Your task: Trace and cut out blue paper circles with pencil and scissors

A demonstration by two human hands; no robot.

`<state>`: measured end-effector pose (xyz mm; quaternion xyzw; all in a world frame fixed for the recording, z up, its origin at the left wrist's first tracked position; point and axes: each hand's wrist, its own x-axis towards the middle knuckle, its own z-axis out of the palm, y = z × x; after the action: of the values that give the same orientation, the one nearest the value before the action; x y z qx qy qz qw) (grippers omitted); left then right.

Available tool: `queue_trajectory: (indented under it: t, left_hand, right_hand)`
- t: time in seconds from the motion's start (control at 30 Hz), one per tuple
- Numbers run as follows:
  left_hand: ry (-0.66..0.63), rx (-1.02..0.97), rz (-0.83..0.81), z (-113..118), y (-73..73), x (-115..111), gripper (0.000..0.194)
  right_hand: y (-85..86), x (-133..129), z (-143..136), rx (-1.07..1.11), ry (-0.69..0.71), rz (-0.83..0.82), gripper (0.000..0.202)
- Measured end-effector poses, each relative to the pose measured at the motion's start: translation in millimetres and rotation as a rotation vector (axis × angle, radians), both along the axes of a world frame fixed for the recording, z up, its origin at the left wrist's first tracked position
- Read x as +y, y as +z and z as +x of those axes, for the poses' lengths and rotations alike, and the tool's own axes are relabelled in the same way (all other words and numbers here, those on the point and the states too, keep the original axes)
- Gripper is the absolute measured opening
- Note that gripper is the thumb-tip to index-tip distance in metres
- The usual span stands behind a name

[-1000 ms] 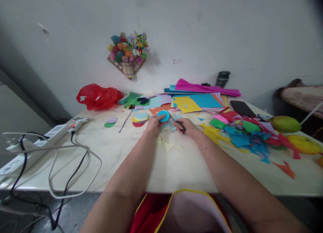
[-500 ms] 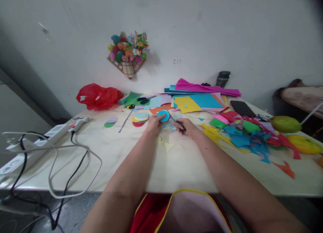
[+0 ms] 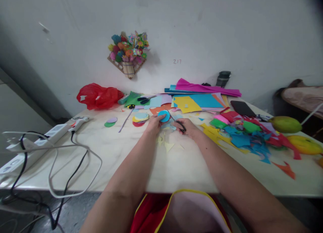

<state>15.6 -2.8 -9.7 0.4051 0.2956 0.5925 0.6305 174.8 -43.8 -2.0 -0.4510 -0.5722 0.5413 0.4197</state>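
Pinched in my left hand [image 3: 154, 124] is a round blue paper disc [image 3: 164, 116], held over the table with the thumb on top. My right hand [image 3: 186, 126] is wrapped round the black handles of a pair of scissors [image 3: 180, 125], whose blades point up and left to the disc's right edge. Pale yellow paper scraps [image 3: 168, 146] lie just below the hands. Left of my left hand sits a small stack of coloured paper circles [image 3: 140, 117], and farther left are a lilac and a green circle [image 3: 110, 122].
Coloured paper sheets [image 3: 188, 104] and black-handled scissors [image 3: 143, 100] lie at the back. A red plastic bag [image 3: 99, 96] stands back left. To the right are a scrap heap [image 3: 242, 139], a phone [image 3: 242, 108] and mango-like fruit [image 3: 285, 124]. A power strip [image 3: 54, 133] with cables lies left.
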Motion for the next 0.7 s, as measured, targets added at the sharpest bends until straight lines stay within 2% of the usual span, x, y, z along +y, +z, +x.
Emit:
queue_trajectory:
  t: [0.7]
  left_hand:
    - [0.009,-0.018,-0.020,-0.9,1.7,-0.6,0.020]
  right_hand:
    - [4.6,-2.7,-1.1,-0.046,-0.025,0.030,0.024]
